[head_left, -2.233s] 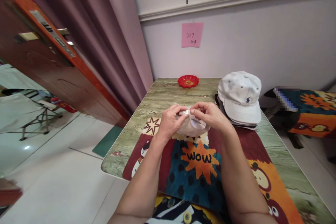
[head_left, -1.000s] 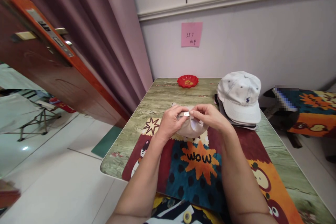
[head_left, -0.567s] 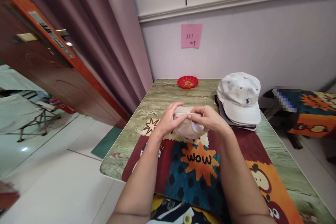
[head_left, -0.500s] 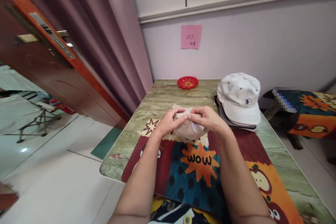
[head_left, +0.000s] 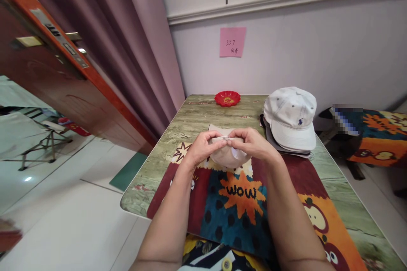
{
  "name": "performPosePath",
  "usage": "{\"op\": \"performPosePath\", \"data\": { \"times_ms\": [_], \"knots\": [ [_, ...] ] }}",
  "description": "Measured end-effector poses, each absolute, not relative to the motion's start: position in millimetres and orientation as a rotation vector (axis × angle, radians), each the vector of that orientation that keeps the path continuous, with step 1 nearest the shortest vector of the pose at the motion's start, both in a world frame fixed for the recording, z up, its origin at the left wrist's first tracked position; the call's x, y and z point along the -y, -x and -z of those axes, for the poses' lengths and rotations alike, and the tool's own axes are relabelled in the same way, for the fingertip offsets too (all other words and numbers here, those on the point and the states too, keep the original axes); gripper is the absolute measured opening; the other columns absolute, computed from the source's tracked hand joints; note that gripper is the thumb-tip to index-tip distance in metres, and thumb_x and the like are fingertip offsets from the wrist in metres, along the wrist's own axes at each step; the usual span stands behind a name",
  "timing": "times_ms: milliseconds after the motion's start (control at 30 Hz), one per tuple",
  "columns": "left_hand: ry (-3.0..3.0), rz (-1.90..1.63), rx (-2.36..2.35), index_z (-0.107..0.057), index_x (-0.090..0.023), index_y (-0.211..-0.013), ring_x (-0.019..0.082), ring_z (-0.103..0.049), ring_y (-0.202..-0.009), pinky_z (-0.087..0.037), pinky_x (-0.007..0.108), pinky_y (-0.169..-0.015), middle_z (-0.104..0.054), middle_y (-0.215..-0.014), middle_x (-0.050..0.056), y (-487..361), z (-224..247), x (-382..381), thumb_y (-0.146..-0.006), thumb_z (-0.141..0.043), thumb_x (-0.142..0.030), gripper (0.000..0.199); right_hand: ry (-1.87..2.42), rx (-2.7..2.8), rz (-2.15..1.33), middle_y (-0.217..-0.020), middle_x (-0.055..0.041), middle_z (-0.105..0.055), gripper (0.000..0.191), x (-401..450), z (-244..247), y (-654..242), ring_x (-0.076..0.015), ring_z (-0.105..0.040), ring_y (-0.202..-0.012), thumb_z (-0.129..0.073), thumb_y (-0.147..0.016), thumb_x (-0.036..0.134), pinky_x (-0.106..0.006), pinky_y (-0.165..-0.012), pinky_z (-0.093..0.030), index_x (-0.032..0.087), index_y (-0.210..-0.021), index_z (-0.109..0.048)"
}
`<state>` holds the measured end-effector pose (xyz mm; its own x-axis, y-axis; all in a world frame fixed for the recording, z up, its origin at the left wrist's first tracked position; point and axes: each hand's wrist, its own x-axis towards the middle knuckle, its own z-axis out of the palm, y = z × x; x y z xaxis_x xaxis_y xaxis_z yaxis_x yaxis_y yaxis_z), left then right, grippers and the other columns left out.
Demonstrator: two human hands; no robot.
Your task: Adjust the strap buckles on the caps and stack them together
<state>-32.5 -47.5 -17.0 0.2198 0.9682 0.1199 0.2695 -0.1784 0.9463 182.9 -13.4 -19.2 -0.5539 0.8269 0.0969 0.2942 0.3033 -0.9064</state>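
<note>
A light beige cap [head_left: 229,159] is held over the patterned mat [head_left: 237,228] near the middle of the table. My left hand [head_left: 205,146] pinches the cap's upper edge from the left, thumb and fingers closed on it. From the right, my right hand [head_left: 249,142] grips the same edge, its fingertips close to those of my left hand. A thin strip of the cap shows between the two sets of fingertips. Part of the cap behind the hands is hidden.
A white cap [head_left: 291,118] with a small blue logo lies on darker caps [head_left: 272,140] at the right of the table. At the back edge stands a red scalloped dish [head_left: 227,98]. A pink note [head_left: 232,42] hangs on the wall. An open door [head_left: 95,93] is at left.
The view has shifted slightly. Both hands keep their grip on the beige cap, with almost no movement of the fingers.
</note>
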Motion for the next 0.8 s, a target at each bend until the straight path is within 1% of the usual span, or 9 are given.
{"op": "performPosePath", "data": {
  "times_ms": [133, 233, 333, 433, 600, 700, 800],
  "knots": [
    [-1.513, -1.077, -1.209, -0.073, -0.015, -0.084, 0.013, -0.054, -0.069, -0.041, 0.024, -0.062, -0.064, -0.077, 0.001, 43.8, 23.0, 45.4, -0.077, -0.079, -0.048, 0.034, 0.915, 1.940, -1.408, -0.081, -0.0017, -0.067, 0.030, 11.5, 20.9, -195.1, -0.0145, -0.054, -0.069, -0.070, -0.084, 0.045, -0.025, -0.060, -0.039, 0.017, -0.097, -0.073],
    [-1.458, -1.063, -1.188, -0.072, -0.015, -0.082, 0.012, -0.050, -0.068, -0.039, 0.024, -0.062, -0.060, -0.074, 0.000, 49.1, 24.9, 44.7, -0.076, -0.079, -0.047, 0.034, 0.843, 1.863, -1.516, -0.077, -0.0012, -0.065, 0.030, 9.4, 22.4, -198.2, -0.0139, -0.055, -0.069, -0.071, -0.084, 0.043, -0.025, -0.063, -0.041, 0.016, -0.095, -0.071],
    [-1.406, -1.004, -1.160, -0.070, -0.014, -0.080, 0.012, -0.047, -0.066, -0.034, 0.024, -0.061, -0.056, -0.069, -0.001, 49.0, 24.0, 45.3, -0.077, -0.078, -0.049, 0.036, 0.857, 1.781, -1.485, -0.072, -0.0007, -0.063, 0.030, 7.5, 23.8, -192.9, -0.0139, -0.054, -0.067, -0.069, -0.084, 0.044, -0.026, -0.064, -0.041, 0.015, -0.091, -0.071],
    [-1.387, -0.982, -1.145, -0.068, -0.014, -0.076, 0.011, -0.045, -0.065, -0.031, 0.024, -0.061, -0.054, -0.068, -0.002, 48.2, 23.1, 46.2, -0.078, -0.076, -0.050, 0.037, 0.877, 1.732, -1.449, -0.073, -0.0009, -0.063, 0.031, 6.6, 24.7, -186.9, -0.0141, -0.054, -0.067, -0.067, -0.084, 0.046, -0.026, -0.064, -0.042, 0.016, -0.091, -0.071],
    [-1.402, -0.941, -1.098, -0.072, -0.014, -0.085, 0.013, -0.050, -0.070, -0.035, 0.025, -0.066, -0.059, -0.075, 0.000, 48.0, 23.5, 46.4, -0.080, -0.074, -0.047, 0.034, 0.847, 1.785, -1.454, -0.077, -0.0018, -0.066, 0.035, 6.8, 26.5, -187.0, -0.0136, -0.053, -0.068, -0.069, -0.085, 0.050, -0.026, -0.062, -0.041, 0.017, -0.092, -0.074],
    [-1.406, -0.907, -1.097, -0.074, -0.013, -0.090, 0.014, -0.053, -0.073, -0.037, 0.026, -0.068, -0.063, -0.079, 0.001, 46.8, 23.1, 45.7, -0.079, -0.075, -0.048, 0.036, 0.835, 1.827, -1.473, -0.075, -0.0018, -0.066, 0.036, 5.9, 28.8, -189.5, -0.0141, -0.053, -0.067, -0.073, -0.083, 0.052, -0.026, -0.061, -0.041, 0.017, -0.088, -0.075],
    [-1.423, -0.893, -1.113, -0.074, -0.013, -0.091, 0.014, -0.053, -0.072, -0.038, 0.026, -0.067, -0.063, -0.079, 0.001, 47.0, 23.2, 45.2, -0.079, -0.076, -0.049, 0.038, 0.848, 1.814, -1.478, -0.076, -0.0024, -0.067, 0.039, 4.7, 30.1, -194.1, -0.0145, -0.054, -0.068, -0.072, -0.083, 0.056, -0.026, -0.062, -0.042, 0.017, -0.087, -0.075]
  ]
}}
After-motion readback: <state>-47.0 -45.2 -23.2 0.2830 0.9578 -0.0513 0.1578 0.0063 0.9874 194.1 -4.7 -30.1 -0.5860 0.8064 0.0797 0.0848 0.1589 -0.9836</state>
